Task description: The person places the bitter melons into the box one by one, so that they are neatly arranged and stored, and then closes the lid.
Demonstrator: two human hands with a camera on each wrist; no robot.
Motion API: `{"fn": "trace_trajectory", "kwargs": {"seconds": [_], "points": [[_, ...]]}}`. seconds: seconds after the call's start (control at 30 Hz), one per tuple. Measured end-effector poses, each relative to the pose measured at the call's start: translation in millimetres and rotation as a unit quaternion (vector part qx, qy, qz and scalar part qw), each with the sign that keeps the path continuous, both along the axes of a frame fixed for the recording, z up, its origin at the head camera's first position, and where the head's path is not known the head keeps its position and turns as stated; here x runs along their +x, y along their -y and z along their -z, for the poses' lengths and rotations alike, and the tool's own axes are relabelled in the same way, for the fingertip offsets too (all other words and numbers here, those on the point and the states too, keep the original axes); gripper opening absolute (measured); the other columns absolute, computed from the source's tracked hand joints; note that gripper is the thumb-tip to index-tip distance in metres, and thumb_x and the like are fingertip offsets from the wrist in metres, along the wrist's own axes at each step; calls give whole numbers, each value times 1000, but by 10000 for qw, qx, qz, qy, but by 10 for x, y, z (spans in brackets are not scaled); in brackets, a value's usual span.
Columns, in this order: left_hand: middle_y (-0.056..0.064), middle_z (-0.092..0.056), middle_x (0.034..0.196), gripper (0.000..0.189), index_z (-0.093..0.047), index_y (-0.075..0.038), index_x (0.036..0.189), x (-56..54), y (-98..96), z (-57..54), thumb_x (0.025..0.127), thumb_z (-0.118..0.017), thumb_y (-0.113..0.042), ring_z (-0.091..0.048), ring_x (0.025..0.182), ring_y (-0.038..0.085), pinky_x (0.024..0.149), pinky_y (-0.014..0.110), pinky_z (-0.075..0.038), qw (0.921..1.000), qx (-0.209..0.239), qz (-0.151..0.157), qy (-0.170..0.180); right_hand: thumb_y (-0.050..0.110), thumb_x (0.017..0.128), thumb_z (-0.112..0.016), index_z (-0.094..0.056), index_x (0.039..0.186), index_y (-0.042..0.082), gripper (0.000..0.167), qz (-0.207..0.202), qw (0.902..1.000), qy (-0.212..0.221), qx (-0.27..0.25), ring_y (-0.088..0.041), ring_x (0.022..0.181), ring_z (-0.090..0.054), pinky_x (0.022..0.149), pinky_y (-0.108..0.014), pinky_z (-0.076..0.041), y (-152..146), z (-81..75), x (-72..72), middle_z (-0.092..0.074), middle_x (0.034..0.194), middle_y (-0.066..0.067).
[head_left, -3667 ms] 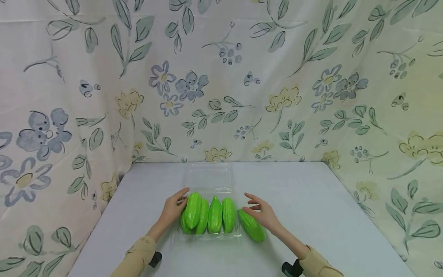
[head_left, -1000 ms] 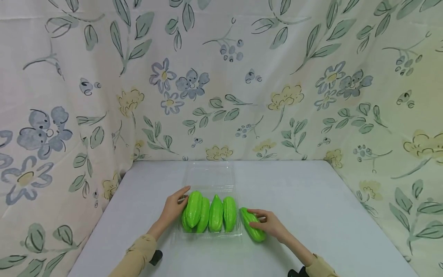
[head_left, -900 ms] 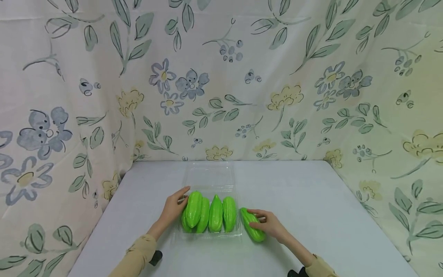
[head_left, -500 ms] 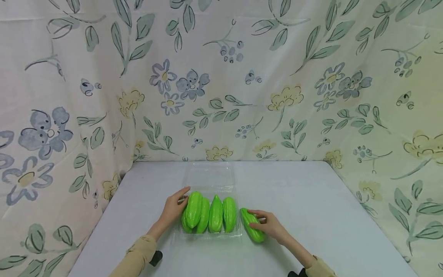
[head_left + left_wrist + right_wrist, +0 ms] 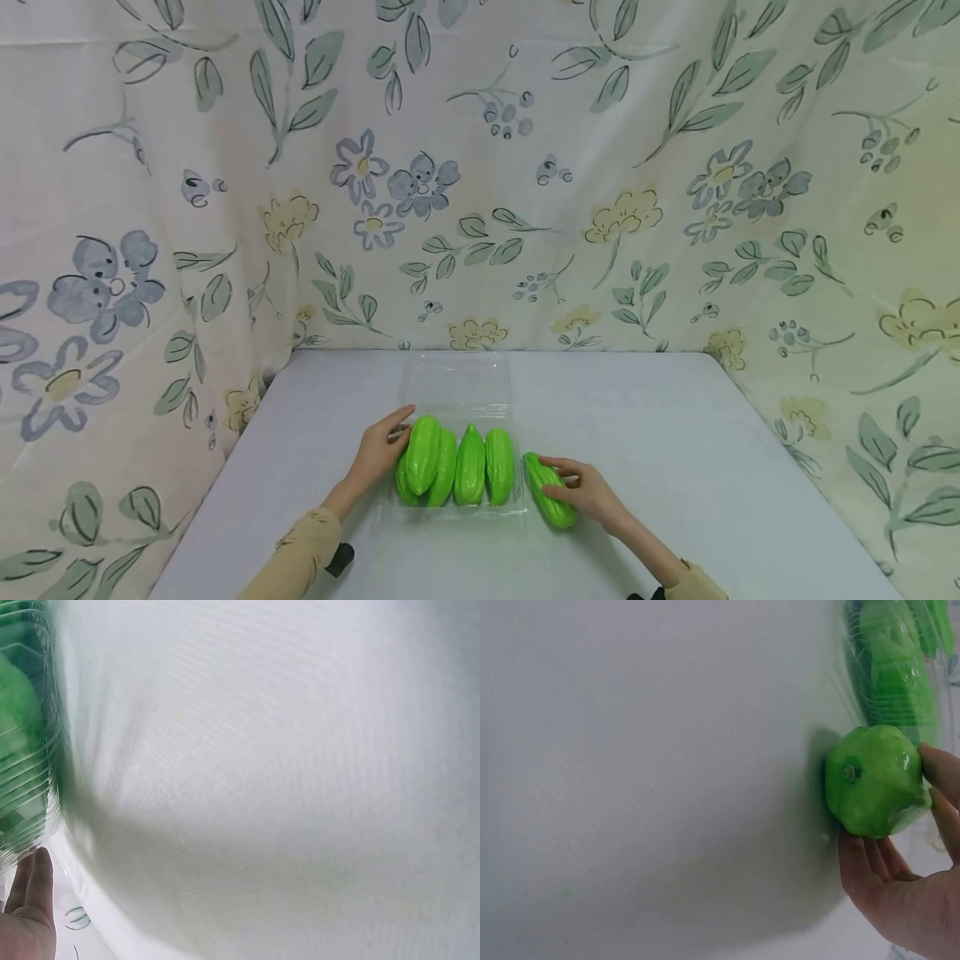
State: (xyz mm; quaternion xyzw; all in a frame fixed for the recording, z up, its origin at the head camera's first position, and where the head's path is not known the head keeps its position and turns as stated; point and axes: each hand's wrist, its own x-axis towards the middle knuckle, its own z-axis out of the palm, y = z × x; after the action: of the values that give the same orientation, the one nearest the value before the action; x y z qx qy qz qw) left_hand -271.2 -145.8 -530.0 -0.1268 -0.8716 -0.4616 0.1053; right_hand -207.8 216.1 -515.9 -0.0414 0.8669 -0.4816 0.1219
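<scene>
A clear plastic clamshell box lies on the table with its lid folded back. Inside it several shiny green cucumbers lie side by side, one resting on top at the left. My left hand is at the box's left side; in the left wrist view its straight fingers touch the ridged outer wall. To the right of the box, my right hand grips another green cucumber between thumb and fingers. In the right wrist view this cucumber shows its stem end, thumb on one side, fingers on the other.
A white table carries everything. A floral curtain hangs behind it and along both sides. A black wrist device sits by the left sleeve.
My right hand hovered over the loose cucumber several seconds ago and has since come down and gripped it. My left hand and the box have stayed in place; the view shifted slightly.
</scene>
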Motion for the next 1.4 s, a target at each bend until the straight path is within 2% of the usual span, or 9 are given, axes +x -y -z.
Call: {"fn": "trace_trajectory", "kwargs": {"seconds": [0.37, 0.7, 0.87, 1.1, 1.4], "points": [[17, -53, 137, 41, -54, -5, 133, -3, -5, 9, 92, -60, -4, -65, 106, 32, 90, 41, -56, 10000, 50, -6, 2, 28, 81, -75, -61, 128, 15, 51, 165, 9998, -75, -10, -25, 98, -62, 73, -34, -58, 21, 22, 23, -58, 127, -22], [18, -53, 137, 41, -54, -3, 132, 1, -1, 6, 91, -60, -3, -65, 105, 33, 90, 41, -57, 10000, 28, -29, -57, 26, 81, -75, -62, 127, 13, 50, 288, 9993, -243, -48, -28, 99, -63, 75, -37, -59, 49, 26, 37, -60, 122, -23], [18, -54, 136, 41, -55, -3, 132, -1, -3, 3, 91, -60, -3, -66, 104, 33, 89, 41, -57, 9999, 9, 7, -126, 26, 80, -76, -62, 126, 14, 50, 431, 9987, -255, -70, -28, 98, -63, 75, -38, -59, 53, 27, 45, -61, 119, -21], [17, -55, 136, 41, -54, -3, 132, 1, -2, 15, 92, -60, -4, -65, 105, 33, 89, 41, -57, 10000, -7, 17, -46, 24, 79, -77, -62, 126, 11, 51, 664, 9974, -162, -244, -28, 97, -63, 75, -37, -59, 33, 16, 76, -62, 116, -21], [16, -54, 136, 41, -55, -4, 133, -4, -2, 30, 92, -60, -5, -65, 105, 32, 89, 40, -57, 10000, 47, 5, -46, 22, 79, -78, -62, 126, 12, 50, 990, 9944, -155, -340, -26, 96, -64, 73, -35, -59, 6, -2, 47, -62, 115, -21]]}}
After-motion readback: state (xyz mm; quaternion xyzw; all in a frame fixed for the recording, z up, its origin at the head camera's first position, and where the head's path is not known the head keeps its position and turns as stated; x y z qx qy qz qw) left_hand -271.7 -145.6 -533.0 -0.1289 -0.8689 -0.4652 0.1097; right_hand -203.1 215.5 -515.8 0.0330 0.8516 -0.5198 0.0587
